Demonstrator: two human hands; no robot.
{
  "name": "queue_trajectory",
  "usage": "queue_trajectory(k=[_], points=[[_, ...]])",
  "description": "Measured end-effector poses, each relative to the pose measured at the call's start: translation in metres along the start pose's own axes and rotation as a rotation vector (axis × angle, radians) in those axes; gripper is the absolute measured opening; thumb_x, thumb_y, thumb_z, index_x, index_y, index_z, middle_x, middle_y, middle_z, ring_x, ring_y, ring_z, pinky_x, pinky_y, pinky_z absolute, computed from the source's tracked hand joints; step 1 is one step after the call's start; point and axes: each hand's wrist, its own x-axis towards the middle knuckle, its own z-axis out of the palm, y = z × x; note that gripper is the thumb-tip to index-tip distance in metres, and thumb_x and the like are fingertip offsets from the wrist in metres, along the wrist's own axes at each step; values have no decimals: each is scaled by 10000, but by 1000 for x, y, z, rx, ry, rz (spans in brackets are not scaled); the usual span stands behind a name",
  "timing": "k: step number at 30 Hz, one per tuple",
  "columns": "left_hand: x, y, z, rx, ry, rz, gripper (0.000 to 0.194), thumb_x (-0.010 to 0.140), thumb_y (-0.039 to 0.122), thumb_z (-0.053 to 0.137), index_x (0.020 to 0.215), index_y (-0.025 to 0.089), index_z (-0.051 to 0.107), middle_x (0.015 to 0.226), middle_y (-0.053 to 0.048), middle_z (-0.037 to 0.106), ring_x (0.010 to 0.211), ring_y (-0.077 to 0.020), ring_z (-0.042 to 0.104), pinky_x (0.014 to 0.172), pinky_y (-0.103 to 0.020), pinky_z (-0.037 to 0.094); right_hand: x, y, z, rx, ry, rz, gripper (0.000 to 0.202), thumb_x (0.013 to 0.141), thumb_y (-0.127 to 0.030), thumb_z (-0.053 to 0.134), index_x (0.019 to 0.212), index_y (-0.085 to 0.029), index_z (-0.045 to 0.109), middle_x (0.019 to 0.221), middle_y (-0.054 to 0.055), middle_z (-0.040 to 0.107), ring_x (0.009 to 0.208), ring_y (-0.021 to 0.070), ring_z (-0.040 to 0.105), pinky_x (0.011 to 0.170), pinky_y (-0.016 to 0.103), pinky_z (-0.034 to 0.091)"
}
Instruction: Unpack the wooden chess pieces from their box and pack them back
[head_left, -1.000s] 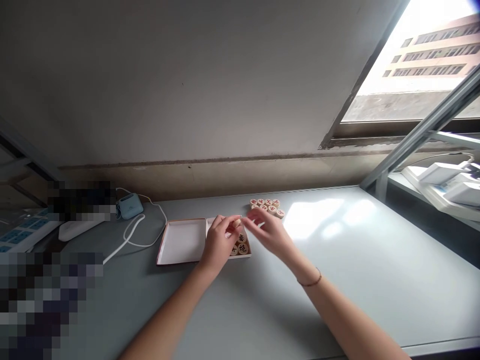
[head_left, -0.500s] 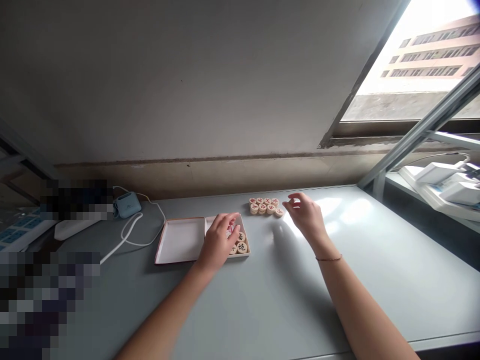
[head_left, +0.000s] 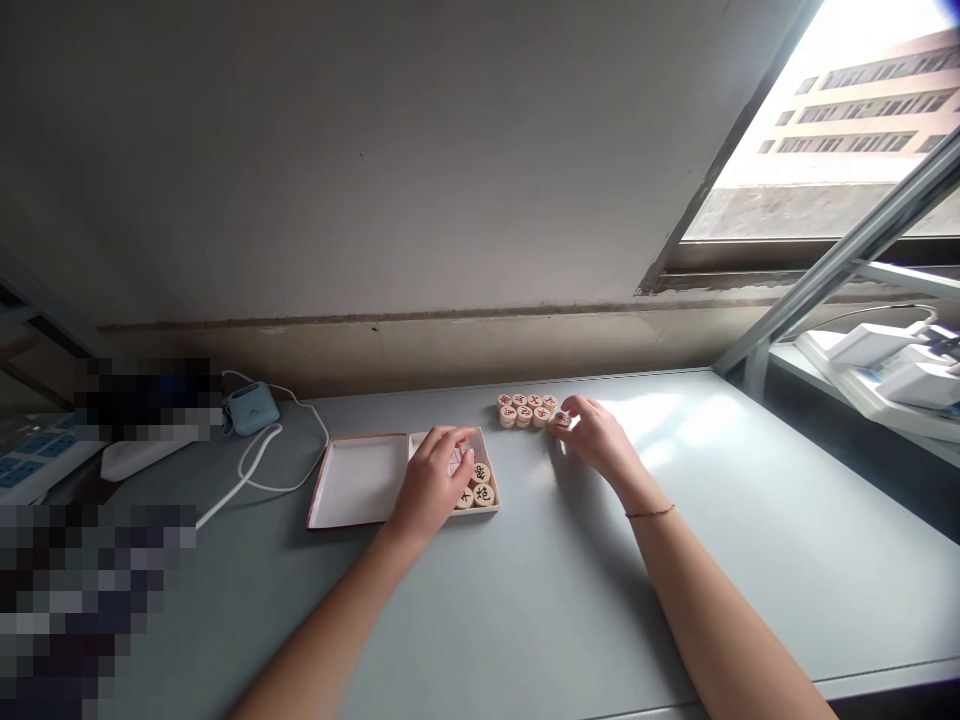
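My left hand (head_left: pixel 435 475) is over the open box (head_left: pixel 496 508), its fingers bent and the thumb apart from them. I see nothing in its grip. Round wooden Chinese chess pieces (head_left: pixel 484 495) with dark characters lie in the box's right part, some hidden by that hand. To the right, my right hand (head_left: pixel 600 435) pinches a chess piece (head_left: pixel 561 420) between thumb and fingers at the near right end of a group of pieces (head_left: pixel 523 414). Those stand in two rows, with red characters on top, and the near row looks stacked.
The box's lid (head_left: pixel 360 482) lies open on the left, flat on the grey table (head_left: pixel 525 620). Further left are a light-blue charger (head_left: pixel 253 408), white cables (head_left: pixel 251 470) and a power strip (head_left: pixel 150 450). A white device (head_left: pixel 892 375) stands beyond the table on the right.
My right hand has moved left and down to the end of the rows, where its fingers now close on a chess piece. The left hand stays over the box, nearly unmoved.
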Motion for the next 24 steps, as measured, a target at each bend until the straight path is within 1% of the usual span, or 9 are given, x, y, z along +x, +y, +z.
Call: queue_trajectory(k=[2,5,10,14,16,18,21,22,24], points=[[0,0,-1,12,-1,0,214,892,159,500,1067,226,602,1026,-27,637,934,-156,633,840,-289,529,-1,0,-1,-9,13,31,221,729,-363,589,886,-232,506,848,44,606,721,193,556,610,275,397],[1,0,-2,20,-3,6,211,888,154,499,1059,217,604,1020,-27,641,934,-155,635,842,-287,528,-3,-2,-1,13,13,56,193,731,-355,559,856,-240,468,797,30,612,683,186,541,584,265,374],[0,0,-2,21,-14,-6,214,884,150,490,1048,220,609,1025,-28,648,938,-158,639,840,-286,529,-2,-2,3,42,17,59,144,724,-312,535,773,-242,418,816,34,631,695,184,547,597,267,372],[0,1,-1,30,-22,-11,210,884,163,489,1040,223,617,1015,-29,654,935,-162,640,840,-288,522,0,-3,3,43,4,62,148,722,-307,535,759,-242,408,806,28,625,704,184,547,595,266,374],[3,1,-4,43,-43,-9,207,884,170,486,1029,222,625,1000,-28,660,915,-159,640,830,-282,515,0,-4,0,36,8,56,156,723,-320,542,763,-242,414,781,24,613,687,183,539,585,266,372],[8,-1,-12,80,-94,-15,205,886,178,480,1004,222,641,968,-21,671,867,-154,640,805,-277,505,-2,-8,-6,27,45,45,164,733,-346,547,780,-241,429,759,23,597,653,178,522,572,269,369],[14,-11,-32,197,-200,-46,225,898,206,454,957,226,670,911,-16,685,823,-162,628,781,-290,480,-11,-23,-16,94,106,9,187,787,-411,523,829,-237,470,743,22,584,611,165,507,559,269,373],[14,-16,-39,244,-226,-56,239,907,226,440,942,227,677,907,-21,686,838,-171,619,784,-298,470,-15,-30,-18,145,94,-18,200,812,-432,506,852,-236,486,738,19,585,602,159,506,558,266,378],[10,-27,-51,342,-304,-58,280,924,280,417,882,237,690,885,-23,683,824,-183,588,795,-321,454,-24,-47,-20,247,14,-98,235,854,-464,472,898,-237,518,716,10,586,582,149,506,557,260,386]])
